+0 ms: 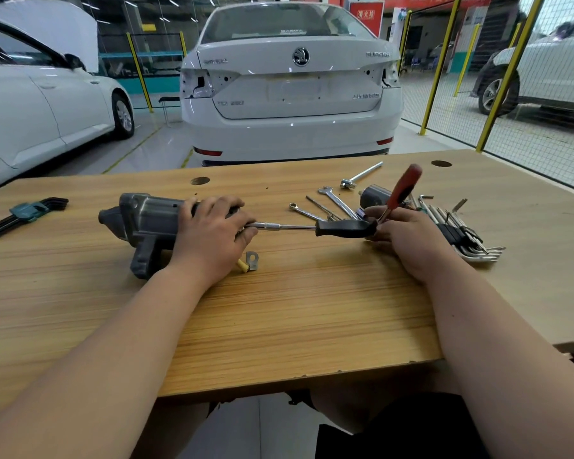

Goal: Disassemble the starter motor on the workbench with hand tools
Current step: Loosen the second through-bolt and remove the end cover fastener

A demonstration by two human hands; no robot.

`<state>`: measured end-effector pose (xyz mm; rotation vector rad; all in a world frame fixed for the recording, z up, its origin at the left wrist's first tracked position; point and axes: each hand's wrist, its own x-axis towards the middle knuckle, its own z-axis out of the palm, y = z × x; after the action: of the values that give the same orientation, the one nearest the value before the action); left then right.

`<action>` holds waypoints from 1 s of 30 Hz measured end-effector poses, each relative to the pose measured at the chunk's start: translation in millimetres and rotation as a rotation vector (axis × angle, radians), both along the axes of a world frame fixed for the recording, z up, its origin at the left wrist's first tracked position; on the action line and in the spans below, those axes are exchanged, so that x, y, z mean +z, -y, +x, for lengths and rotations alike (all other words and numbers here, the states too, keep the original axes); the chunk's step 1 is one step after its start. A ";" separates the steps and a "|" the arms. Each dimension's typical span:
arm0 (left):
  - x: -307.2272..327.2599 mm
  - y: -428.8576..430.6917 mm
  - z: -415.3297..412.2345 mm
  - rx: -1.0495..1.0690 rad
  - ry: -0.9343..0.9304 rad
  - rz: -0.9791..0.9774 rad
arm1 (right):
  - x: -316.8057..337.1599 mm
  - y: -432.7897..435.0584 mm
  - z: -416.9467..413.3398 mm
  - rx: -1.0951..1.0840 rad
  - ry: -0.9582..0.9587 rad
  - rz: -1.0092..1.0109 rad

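I see the starter motor [153, 223] lying on its side on the wooden worktop [279, 309], left of the middle, with its nose pointing left. My left grip [209, 236] lies over the right end of the motor, with the fingers curved round the body and holding it down.

A black-handled driver [342, 227] lies level between both grips. Its socket tip is at the fingers of the left grip, at the end of the motor, and its handle end touches the right grip [401, 236]. The right grip pinches the shaft of a red-handled screwdriver [405, 187], which stands tilted up and away from me. I cannot tell if this grip holds the black handle too.

A small ring terminal [250, 261] lies just beside the left grip, on the near side. Behind the right grip are spanners [338, 202], a dark cylinder part [375, 193] and a T-bar [362, 175]. To the right of it lies a hex key set [461, 233], and a second hex key set [27, 212] lies near the left edge.

Between the motor and the near edge there is wide bare wood. Past the far edge stands a white car [289, 87].
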<state>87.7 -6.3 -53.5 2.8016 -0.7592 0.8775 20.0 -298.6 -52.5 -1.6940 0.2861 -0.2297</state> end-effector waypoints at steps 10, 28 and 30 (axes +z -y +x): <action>-2.8 1.6 -3.7 -0.033 0.076 -0.075 | 1.1 -3.4 -7.9 -0.075 0.017 -0.277; 10.4 122.9 -66.3 0.089 -1.028 -0.782 | -1.6 1.2 -4.9 -0.010 0.071 0.058; 18.4 133.8 -64.6 0.087 -1.375 -1.123 | -2.3 5.0 -4.2 -0.001 0.075 0.132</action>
<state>23.1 -140.1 -35.1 1.6921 0.1196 -0.5671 15.8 -303.5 -54.9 -1.5510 0.2414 -0.2688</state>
